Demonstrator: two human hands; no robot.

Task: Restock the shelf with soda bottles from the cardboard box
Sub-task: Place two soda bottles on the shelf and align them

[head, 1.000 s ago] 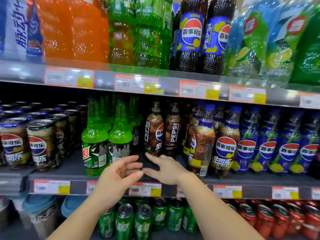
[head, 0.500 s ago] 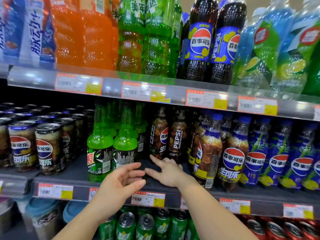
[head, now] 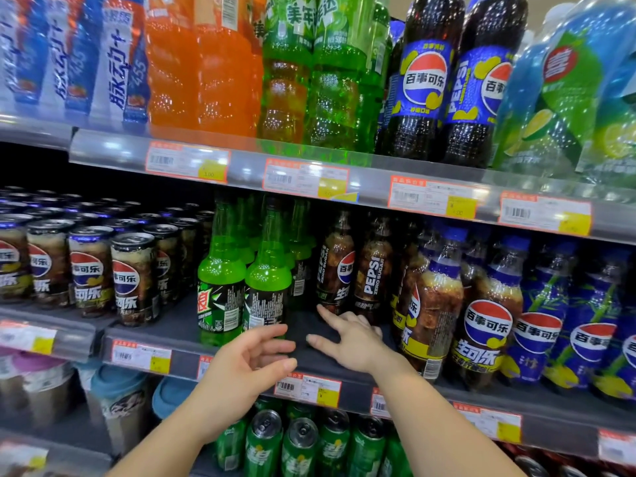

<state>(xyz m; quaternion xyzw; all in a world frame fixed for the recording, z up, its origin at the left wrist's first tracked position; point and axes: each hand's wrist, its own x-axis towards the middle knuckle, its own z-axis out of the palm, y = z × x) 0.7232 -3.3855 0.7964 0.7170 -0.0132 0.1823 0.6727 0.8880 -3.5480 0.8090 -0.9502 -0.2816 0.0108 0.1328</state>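
The middle shelf (head: 179, 330) holds rows of soda. Two dark Pepsi Zero Sugar bottles (head: 335, 270) stand set back, with a bare gap of shelf in front of them. Green bottles (head: 220, 287) stand to the left of the gap, brown Pepsi bottles (head: 430, 304) to the right. My right hand (head: 347, 337) reaches into the gap with fingers spread, fingertips close to the base of the Zero Sugar bottles, holding nothing. My left hand (head: 247, 366) hovers at the shelf's front edge, fingers relaxed and empty. No cardboard box is in view.
Pepsi cans (head: 89, 273) fill the shelf's left side and blue-label Pepsi bottles (head: 537, 325) the right. Large bottles (head: 426, 80) crowd the upper shelf. Green cans (head: 265, 442) sit below. Price tags (head: 308, 389) line the shelf edges.
The view has drawn closer and tilted slightly. My right hand has pushed a little deeper into the gap toward the Zero Sugar bottles. My left hand stays near the shelf edge.
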